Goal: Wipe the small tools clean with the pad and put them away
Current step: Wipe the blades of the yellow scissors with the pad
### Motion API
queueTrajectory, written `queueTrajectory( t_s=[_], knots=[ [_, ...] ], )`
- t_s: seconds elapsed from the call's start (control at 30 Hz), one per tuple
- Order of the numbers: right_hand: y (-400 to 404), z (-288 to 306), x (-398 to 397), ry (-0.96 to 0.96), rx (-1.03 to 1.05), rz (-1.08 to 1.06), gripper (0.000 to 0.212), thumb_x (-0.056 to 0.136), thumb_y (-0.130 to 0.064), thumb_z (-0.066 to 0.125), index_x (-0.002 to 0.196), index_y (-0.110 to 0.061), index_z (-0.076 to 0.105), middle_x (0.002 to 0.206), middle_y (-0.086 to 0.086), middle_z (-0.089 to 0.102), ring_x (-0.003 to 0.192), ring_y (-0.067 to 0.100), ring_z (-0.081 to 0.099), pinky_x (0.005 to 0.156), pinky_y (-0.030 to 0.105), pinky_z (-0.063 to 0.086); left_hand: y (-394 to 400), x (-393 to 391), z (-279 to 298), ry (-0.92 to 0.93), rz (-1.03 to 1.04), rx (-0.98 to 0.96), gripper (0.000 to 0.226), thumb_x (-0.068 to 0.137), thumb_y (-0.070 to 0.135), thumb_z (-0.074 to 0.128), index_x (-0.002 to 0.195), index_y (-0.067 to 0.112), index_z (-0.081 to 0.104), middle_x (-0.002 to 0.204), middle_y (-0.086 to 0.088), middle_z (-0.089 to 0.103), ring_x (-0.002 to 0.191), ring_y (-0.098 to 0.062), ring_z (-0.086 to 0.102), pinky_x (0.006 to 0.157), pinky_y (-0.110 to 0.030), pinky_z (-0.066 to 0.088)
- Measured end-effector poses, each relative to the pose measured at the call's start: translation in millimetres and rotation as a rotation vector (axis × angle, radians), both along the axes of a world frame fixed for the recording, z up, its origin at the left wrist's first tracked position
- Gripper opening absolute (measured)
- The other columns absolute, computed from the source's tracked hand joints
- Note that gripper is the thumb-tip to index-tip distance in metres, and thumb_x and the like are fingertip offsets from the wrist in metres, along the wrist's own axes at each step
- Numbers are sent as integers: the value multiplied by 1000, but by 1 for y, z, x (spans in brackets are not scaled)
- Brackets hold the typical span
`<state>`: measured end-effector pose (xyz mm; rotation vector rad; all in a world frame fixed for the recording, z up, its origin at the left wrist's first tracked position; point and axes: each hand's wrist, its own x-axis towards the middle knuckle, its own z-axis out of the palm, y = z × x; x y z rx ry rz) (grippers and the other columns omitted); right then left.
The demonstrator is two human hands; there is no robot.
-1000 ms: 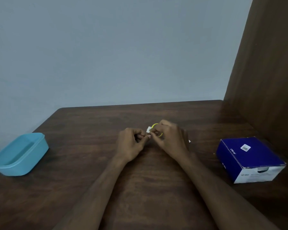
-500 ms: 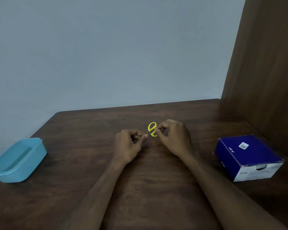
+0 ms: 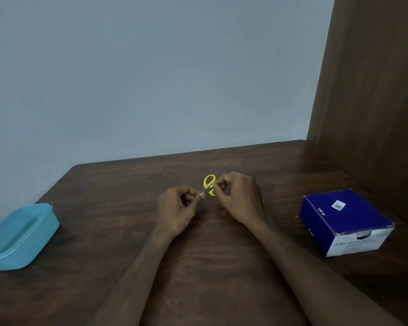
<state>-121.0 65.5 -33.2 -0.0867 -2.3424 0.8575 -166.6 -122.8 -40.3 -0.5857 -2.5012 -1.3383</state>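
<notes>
Two bare forearms reach in from the near edge of a dark wooden table (image 3: 198, 267) and meet above its middle. The left hand (image 3: 176, 209) is curled, its thumb and fingers pinched on the grey blade end of a small pair of yellow-handled scissors (image 3: 209, 184); whether a wiping pad is folded inside that pinch cannot be told, since the fingers hide it. The right hand (image 3: 239, 198) grips the same scissors at the handle end, its thumb and forefinger closed on the lower yellow loop, while the upper loop stands free above the fingertips. The scissors are held between the two hands, just above the table top near its centre, tilted with the handles up and away from the person. Well off to the right, near the table's edge, sits a dark blue cardboard box (image 3: 344, 220) with a white front face and a small white label on its lid. Well off to the left, at the opposite edge, sits an open light-blue plastic container (image 3: 19, 236), its inside looking bare from here. Beyond the table's far edge rises a plain grey-blue wall (image 3: 151, 78), and a brown wooden panel (image 3: 372, 90) stands upright along the right side.
</notes>
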Motion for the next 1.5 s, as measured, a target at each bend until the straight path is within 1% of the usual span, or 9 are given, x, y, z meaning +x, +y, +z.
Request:
queueTrajectory(
  t_s=[0.2,0.43,0.63,0.83,0.93,1.03,1.17,1.3,1.5],
  knots=[
    [2,6,4,132,-46,-164,10,94,-43,70,93,-35,76,92,-15,71,83,12,70,63,32,53,0,-2,-1,-26,14,-8,13,95,34,82,83,27,80,64,9,69,51,-1,54,50,-16,37],
    [-9,-2,4,27,338,92,14,94,-43,65,99,-31,72,92,-6,60,82,22,68,61,35,51,-2,-3,-2,-4,25,10,16,94,33,82,80,25,78,66,7,70,56,-2,57,53,-15,39],
    [-2,2,7,159,157,-150,11,94,-42,70,95,-32,74,90,-8,67,78,20,70,56,31,49,-2,-3,-4,5,15,28,13,95,31,81,83,28,79,65,10,66,55,-1,55,54,-15,38],
    [-5,4,0,133,169,-141,18,95,-45,68,88,-29,69,88,-5,67,81,26,72,58,34,50,-1,-10,6,1,30,110,10,95,28,82,88,21,82,63,12,64,52,2,53,53,-15,38],
    [-10,7,7,156,36,-205,18,96,-45,68,92,-29,74,94,-7,72,86,24,72,62,34,51,-3,-4,2,-6,49,139,10,95,27,81,87,22,81,64,12,64,54,2,53,56,-17,39],
    [-6,10,7,171,-165,-293,15,97,-40,68,91,-28,75,93,-13,75,82,16,72,62,29,41,-4,-10,-2,-57,24,259,11,93,32,81,84,27,79,69,8,69,63,-1,56,65,-25,45],
    [-14,8,3,36,-562,-130,14,94,-37,73,85,-27,75,77,-18,76,59,12,74,64,32,56,-2,-10,-1,-99,-58,369,11,91,35,78,85,27,80,75,-1,73,72,-12,61,71,-31,48],
    [-28,10,3,-17,-991,110,10,98,-12,70,88,-9,70,73,-5,73,48,16,66,45,25,47,-1,-6,1,-87,-86,388,10,94,29,80,85,25,80,77,-12,73,73,-14,61,72,-32,48],
    [-34,12,3,-86,-1151,199,8,96,-13,75,98,-12,68,79,-5,77,44,15,60,43,22,43,-1,-2,3,-105,-104,373,14,98,20,79,84,22,78,77,1,77,74,-10,69,76,-29,55]
  ],
)
